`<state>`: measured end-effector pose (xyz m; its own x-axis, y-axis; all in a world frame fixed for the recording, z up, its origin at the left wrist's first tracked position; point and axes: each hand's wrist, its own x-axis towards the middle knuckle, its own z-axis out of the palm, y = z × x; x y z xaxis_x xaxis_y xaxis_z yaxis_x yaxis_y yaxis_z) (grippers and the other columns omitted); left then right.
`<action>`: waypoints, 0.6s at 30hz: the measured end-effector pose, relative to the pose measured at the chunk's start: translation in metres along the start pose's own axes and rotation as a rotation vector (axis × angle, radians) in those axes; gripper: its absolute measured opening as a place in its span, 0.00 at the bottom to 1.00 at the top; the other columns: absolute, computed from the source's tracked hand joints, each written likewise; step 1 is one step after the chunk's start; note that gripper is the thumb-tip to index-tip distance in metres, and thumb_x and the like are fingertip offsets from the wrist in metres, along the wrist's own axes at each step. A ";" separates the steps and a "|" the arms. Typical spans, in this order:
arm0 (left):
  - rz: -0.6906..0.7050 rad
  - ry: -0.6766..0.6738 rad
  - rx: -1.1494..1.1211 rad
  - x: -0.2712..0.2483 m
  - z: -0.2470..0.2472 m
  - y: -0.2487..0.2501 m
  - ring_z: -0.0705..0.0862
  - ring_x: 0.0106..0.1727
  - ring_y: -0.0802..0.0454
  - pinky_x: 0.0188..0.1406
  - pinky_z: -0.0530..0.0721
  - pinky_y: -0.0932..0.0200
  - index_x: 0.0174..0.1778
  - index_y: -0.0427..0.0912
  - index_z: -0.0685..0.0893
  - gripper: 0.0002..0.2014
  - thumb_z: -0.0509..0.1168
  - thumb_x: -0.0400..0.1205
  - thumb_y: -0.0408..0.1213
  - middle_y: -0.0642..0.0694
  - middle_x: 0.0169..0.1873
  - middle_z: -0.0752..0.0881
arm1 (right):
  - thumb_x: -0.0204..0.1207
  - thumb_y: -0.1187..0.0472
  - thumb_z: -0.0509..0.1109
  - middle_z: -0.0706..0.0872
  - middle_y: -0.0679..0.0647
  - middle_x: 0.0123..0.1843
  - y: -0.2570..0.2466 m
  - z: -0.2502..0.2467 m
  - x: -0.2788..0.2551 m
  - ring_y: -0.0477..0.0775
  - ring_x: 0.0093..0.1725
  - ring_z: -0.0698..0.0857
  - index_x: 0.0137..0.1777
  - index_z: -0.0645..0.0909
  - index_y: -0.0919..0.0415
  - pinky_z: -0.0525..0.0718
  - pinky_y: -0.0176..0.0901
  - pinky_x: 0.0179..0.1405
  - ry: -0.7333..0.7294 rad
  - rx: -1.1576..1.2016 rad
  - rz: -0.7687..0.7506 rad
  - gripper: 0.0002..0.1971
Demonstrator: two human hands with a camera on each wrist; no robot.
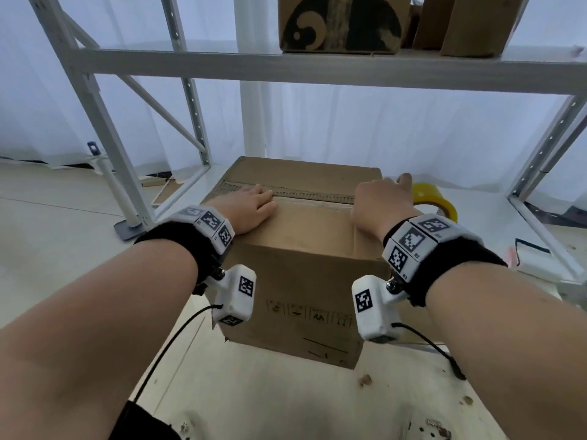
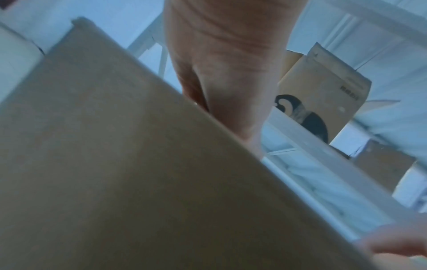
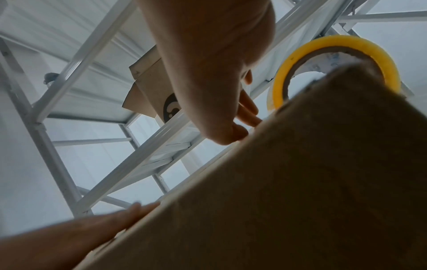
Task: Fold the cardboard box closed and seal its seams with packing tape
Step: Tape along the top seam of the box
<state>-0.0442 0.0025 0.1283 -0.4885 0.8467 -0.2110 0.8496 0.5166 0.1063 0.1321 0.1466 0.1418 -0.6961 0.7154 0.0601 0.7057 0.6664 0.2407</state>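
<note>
The brown corrugated cardboard box [image 1: 295,249] is set on the floor, flaps folded down. The left hand [image 1: 246,209] is laid flat at its 9 o'clock, the right hand [image 1: 382,203] at 3 o'clock, fingers straight, nothing gripped. The yellow packing-tape roll [image 1: 436,201] stands just beside the right hand.

White metal shelving [image 1: 286,66] stands before pale curtains [image 1: 365,128].
</note>
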 end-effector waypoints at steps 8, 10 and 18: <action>0.307 -0.026 -0.006 0.014 0.009 0.113 0.50 0.84 0.52 0.81 0.47 0.53 0.83 0.47 0.56 0.24 0.41 0.90 0.46 0.48 0.83 0.52 | 0.83 0.59 0.50 0.74 0.57 0.67 0.013 0.017 -0.009 0.61 0.70 0.71 0.68 0.78 0.49 0.56 0.63 0.71 -0.020 0.092 -0.007 0.20; 0.303 -0.019 -0.039 0.016 0.010 0.109 0.51 0.83 0.53 0.80 0.46 0.56 0.83 0.48 0.57 0.23 0.41 0.90 0.44 0.50 0.83 0.54 | 0.83 0.59 0.48 0.73 0.56 0.69 0.015 0.022 -0.010 0.61 0.71 0.69 0.69 0.77 0.45 0.53 0.66 0.72 -0.015 0.077 -0.018 0.22; 0.089 0.036 -0.095 -0.007 -0.004 0.012 0.61 0.81 0.52 0.77 0.53 0.58 0.80 0.52 0.65 0.22 0.43 0.90 0.44 0.54 0.81 0.61 | 0.80 0.64 0.50 0.74 0.55 0.69 0.011 0.017 -0.008 0.61 0.71 0.69 0.69 0.78 0.49 0.52 0.70 0.73 -0.004 0.018 -0.018 0.23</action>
<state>-0.0311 0.0031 0.1351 -0.4199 0.8930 -0.1619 0.8681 0.4472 0.2153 0.1475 0.1516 0.1271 -0.7082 0.7040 0.0524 0.6954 0.6829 0.2239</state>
